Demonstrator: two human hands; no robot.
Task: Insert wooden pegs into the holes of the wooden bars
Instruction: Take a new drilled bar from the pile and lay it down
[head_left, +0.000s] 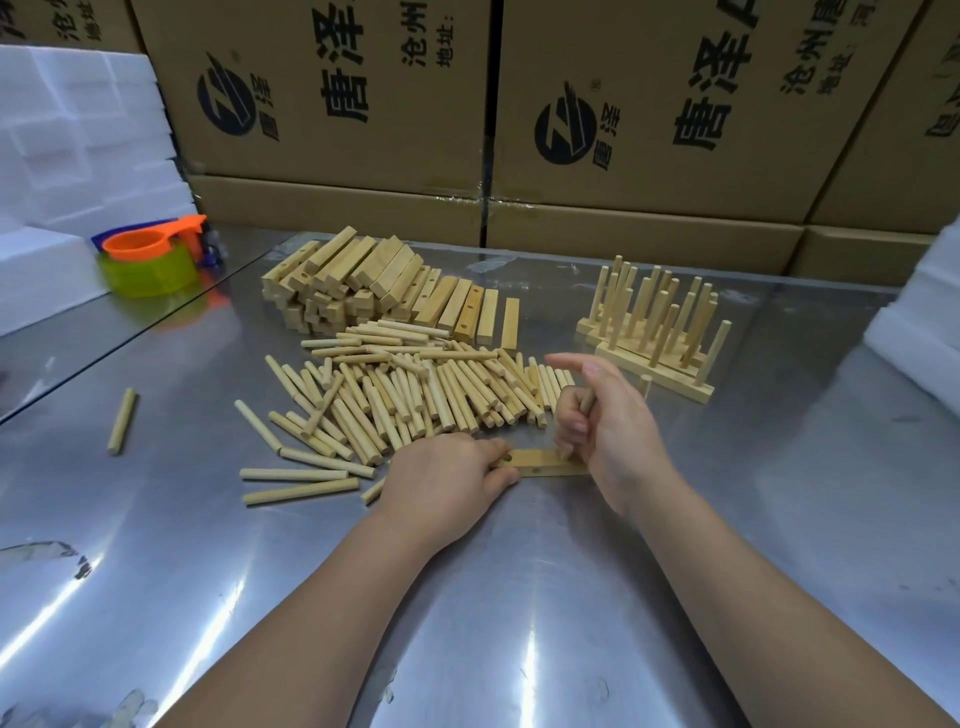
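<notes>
A short wooden bar (545, 462) with holes lies flat on the metal table in front of me. My left hand (447, 478) presses down on its left end. My right hand (608, 421) grips a wooden peg (588, 402) held upright over the bar's right end, index finger stretched out; the peg's lower end is hidden by my fingers. A large pile of loose pegs (405, 395) lies just behind the bar. Behind that is a stack of empty bars (374, 286). Several finished bars with standing pegs (660, 322) are grouped at the right.
A stray peg (122, 421) lies alone at the left. An orange and green plastic tape dispenser (156, 260) sits at the far left by white foam blocks (67, 156). Cardboard boxes (649, 104) wall off the back. More foam (924, 312) stands at the right edge.
</notes>
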